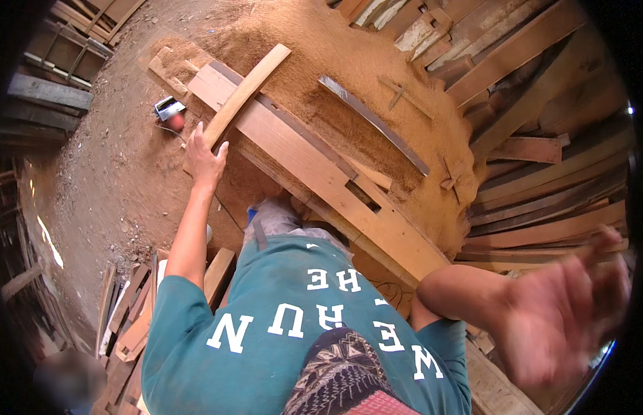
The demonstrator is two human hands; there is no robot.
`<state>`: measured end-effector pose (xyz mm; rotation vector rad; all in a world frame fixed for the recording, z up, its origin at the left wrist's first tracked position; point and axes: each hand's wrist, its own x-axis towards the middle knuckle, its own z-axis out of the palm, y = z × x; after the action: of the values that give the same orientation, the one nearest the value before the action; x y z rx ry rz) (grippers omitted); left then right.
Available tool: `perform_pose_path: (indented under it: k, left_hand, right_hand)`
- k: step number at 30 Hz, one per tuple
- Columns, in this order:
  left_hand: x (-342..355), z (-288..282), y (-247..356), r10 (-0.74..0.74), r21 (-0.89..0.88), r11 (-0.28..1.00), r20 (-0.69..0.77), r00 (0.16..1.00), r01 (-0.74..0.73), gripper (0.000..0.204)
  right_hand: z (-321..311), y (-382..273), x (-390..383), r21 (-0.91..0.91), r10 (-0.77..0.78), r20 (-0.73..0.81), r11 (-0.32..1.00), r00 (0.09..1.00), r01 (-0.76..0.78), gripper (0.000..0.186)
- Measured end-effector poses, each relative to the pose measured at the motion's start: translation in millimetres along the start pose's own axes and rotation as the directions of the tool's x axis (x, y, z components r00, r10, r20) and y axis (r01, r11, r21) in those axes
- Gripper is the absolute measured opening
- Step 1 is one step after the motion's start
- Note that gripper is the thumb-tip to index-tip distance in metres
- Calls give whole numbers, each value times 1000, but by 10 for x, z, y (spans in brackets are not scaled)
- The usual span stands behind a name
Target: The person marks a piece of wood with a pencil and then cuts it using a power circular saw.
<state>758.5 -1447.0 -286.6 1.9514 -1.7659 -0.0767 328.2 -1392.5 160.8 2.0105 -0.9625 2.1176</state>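
My left hand [206, 158] is closed around the near end of a slightly curved wooden piece [245, 93]. This piece lies crosswise over a long, pale wooden plank [287, 142], its far end reaching past the plank's other side. A rectangular slot [363, 196] is cut through the plank toward its right end. My right hand [560, 315] is raised at the right, close to the camera and well away from the wood. It is blurred by motion, its palm showing with nothing in it and the fingers apart.
Sawdust [301, 41] covers the ground beyond the plank, with a dark-edged board [373, 124] lying on it. A small device with a red part [175, 122] sits left of the plank. Stacked timber [550, 207] lines the right side, and offcuts [135, 332] lie at lower left.
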Motion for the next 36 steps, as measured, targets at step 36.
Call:
perform_pose_path:
  k: [36]
  left_hand:
    - [-1768,-775,-3052,-774,-15,247,598,206,969,52]
  right_hand:
    - [3654,297,-3146,-435,360,897,821,-256,-370,23]
